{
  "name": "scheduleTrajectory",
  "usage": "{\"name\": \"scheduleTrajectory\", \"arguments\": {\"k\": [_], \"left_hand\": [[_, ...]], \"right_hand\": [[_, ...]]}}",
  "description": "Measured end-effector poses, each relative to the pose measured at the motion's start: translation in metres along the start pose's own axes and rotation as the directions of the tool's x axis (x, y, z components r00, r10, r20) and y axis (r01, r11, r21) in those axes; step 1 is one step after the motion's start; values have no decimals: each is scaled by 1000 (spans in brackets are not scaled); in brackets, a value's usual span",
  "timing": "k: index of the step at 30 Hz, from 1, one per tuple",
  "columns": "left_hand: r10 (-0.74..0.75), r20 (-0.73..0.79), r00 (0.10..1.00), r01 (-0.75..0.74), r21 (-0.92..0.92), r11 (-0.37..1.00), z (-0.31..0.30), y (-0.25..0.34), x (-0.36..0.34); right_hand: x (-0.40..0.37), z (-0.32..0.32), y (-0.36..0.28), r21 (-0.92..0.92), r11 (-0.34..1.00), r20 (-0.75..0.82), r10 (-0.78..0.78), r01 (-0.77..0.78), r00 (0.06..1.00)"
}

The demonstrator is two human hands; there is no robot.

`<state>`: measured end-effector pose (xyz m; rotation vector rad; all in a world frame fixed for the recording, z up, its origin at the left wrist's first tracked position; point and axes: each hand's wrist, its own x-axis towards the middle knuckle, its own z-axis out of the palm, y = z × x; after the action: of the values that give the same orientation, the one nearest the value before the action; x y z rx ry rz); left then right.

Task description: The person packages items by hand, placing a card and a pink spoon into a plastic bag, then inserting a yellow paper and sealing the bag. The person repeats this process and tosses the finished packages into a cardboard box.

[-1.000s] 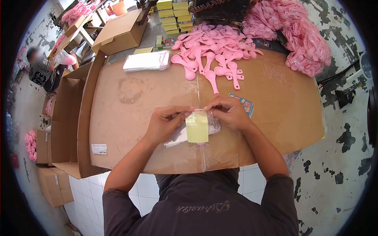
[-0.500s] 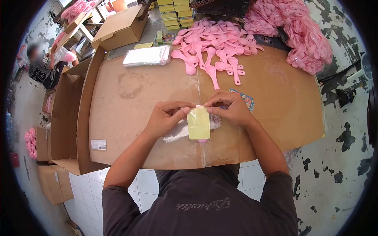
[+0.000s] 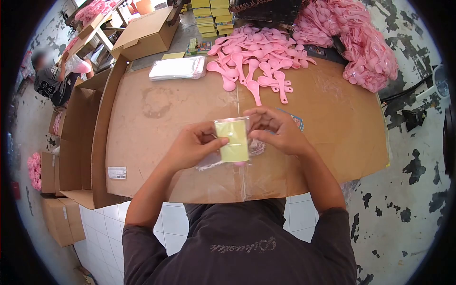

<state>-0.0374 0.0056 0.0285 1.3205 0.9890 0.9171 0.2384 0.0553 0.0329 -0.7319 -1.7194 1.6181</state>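
My left hand (image 3: 194, 146) pinches the left edge of a clear plastic bag (image 3: 233, 120), its thumb lying across the front. Inside the bag sits a yellow card (image 3: 235, 151), and the pink end of a spoon (image 3: 241, 164) peeks out below the card. Beside the bag's upper right corner is my right hand (image 3: 281, 132), thumb and fingers apart and curved, with nothing seen between them. Crumpled clear plastic (image 3: 257, 147) lies on the cardboard under the bag. Blue printed cards (image 3: 298, 121) are partly hidden behind my right hand.
A heap of pink spoons (image 3: 261, 50) covers the back of the cardboard-topped table (image 3: 332, 133). A stack of clear bags (image 3: 178, 68) lies at back left, with yellow card stacks (image 3: 212, 16) behind. Bagged spoons (image 3: 370, 57) sit right; an open carton (image 3: 80, 147) stands left. Another person (image 3: 52, 78) is far left.
The bag has shifted a little up and left and tilted. My right hand has let go of its top edge, while the left has moved its pinch down to the side.
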Motion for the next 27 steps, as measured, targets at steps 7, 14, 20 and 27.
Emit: {"name": "scheduleTrajectory", "arguments": {"k": [7, 14, 20, 27], "left_hand": [[270, -772, 575, -692, -285, 663, -112, -14, -83], [119, -402, 908, -49, 181, 982, -37, -3, -42], [303, 71, 950, -239, 790, 564, 19, -15, 17], [25, -116, 993, 27, 421, 907, 14, -20, 23]], "right_hand": [[-41, -59, -19, -880, 463, -206, -172, -106, 963], [-45, -68, -3, -839, 486, -283, -5, -245, 959], [-35, -69, -16, -615, 717, -370, 104, -327, 923], [-35, -65, -26, -552, 823, -171, 48, -136, 984]]}}
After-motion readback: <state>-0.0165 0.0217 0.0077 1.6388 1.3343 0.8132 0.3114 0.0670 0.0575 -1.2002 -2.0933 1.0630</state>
